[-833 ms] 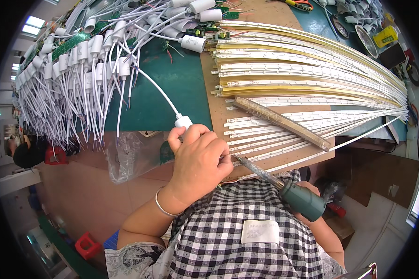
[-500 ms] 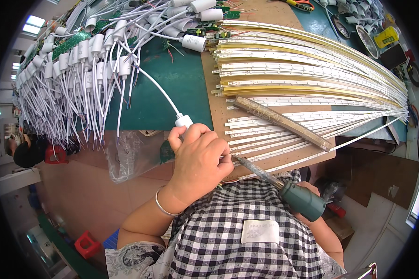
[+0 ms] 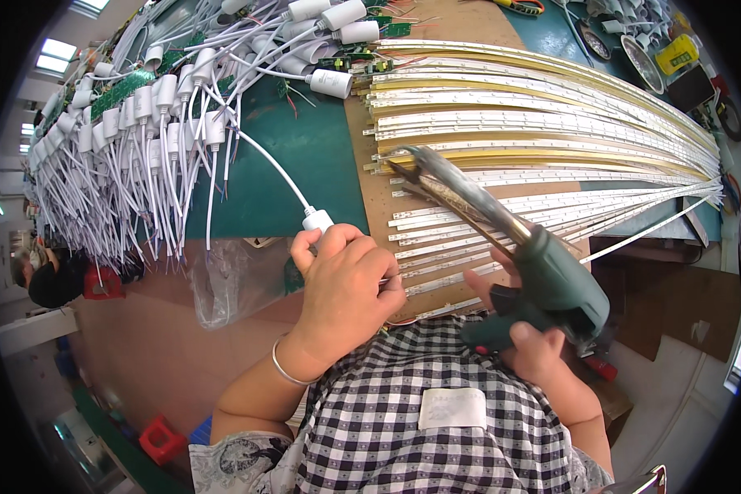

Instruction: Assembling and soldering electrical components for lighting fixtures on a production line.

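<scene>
Soldering gun (image 3: 502, 247) pointing up-left, right hand (image 3: 535, 346) gripping handle, left fingers (image 3: 337, 247) pinching white connector (image 3: 318, 221)

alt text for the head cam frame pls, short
A person's left hand pinches the white connector of a white cable at the edge of a workbench, while the right hand raises a green soldering gun over fanned-out LED strips. Bundles of white cables with cylindrical plugs crowd the green mat on the left.
</scene>
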Demonstrator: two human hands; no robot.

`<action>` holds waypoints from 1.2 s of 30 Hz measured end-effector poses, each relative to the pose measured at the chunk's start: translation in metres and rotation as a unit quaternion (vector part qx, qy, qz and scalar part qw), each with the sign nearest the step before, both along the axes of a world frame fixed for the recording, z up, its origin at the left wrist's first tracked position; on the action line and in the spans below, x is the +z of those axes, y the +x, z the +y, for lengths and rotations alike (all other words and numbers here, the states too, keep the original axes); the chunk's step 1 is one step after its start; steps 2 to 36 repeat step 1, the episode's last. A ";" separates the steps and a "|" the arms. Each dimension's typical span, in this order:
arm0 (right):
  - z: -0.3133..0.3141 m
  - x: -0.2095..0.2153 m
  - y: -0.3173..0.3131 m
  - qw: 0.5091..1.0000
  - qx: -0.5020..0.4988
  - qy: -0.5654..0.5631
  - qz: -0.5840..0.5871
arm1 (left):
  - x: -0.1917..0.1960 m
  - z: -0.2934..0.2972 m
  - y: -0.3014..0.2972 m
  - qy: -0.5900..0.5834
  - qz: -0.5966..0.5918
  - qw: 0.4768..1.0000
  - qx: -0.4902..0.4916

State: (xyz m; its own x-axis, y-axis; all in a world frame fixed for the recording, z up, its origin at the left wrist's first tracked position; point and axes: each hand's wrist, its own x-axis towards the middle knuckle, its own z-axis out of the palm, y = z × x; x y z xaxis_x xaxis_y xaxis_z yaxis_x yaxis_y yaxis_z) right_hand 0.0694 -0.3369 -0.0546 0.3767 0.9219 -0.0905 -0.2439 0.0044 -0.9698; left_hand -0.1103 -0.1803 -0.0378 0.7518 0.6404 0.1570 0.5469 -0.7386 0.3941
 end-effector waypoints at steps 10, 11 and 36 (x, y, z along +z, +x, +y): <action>0.000 0.000 0.000 1.000 0.000 0.001 0.001 | 0.001 0.000 0.000 0.001 0.004 1.000 0.002; 0.000 0.000 0.000 1.000 0.000 0.001 0.001 | 0.001 0.000 0.000 0.001 0.004 1.000 0.002; 0.000 0.000 0.000 1.000 0.000 0.001 0.001 | 0.001 0.000 0.000 0.001 0.004 1.000 0.002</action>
